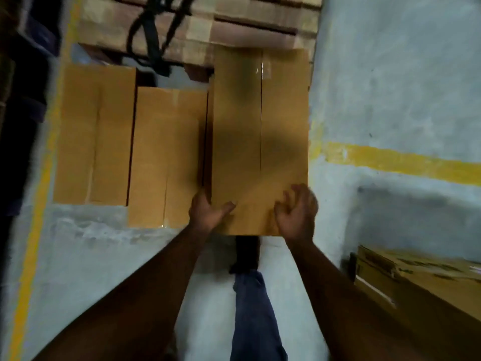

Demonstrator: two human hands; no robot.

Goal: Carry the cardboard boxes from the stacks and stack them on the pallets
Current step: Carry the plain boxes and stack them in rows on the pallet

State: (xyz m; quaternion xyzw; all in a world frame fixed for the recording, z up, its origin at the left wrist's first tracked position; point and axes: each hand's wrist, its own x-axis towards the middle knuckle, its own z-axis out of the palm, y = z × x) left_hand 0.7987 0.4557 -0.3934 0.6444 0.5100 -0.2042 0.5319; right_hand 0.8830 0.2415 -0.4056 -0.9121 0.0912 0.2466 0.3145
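At floor level in the head view, 3 cardboard boxes are seen side by side on the grey concrete floor (390, 87). The right-hand box (260, 142) stands highest in the picture and is flanked at its near end by both hands. The left hand (208, 212) is placed against the box's left near corner, with the thumb laid across the top face and the fingers hidden down the side. The right hand (296, 212) is at the right near corner, its fingers loosely curled over the top; a firm grip there cannot be confirmed because of blur. The middle box (169, 157) lies just beside the held box, and the left box (93, 134) lies beside that one. Whether a pallet lies beneath them cannot be told.

The box is judged stiff, flat-sided and smooth, with a taped centre seam; its weight cannot be told. It would best be taken by the 2 long sides or under the bottom edges, not by the flaps.

Room is tight on the left, where the middle box nearly touches. A stacked pile of cartons (203, 27) blocks the far end. Open floor with a yellow line (403, 162) lies to the right, and another carton (416, 277) stands near the right arm.
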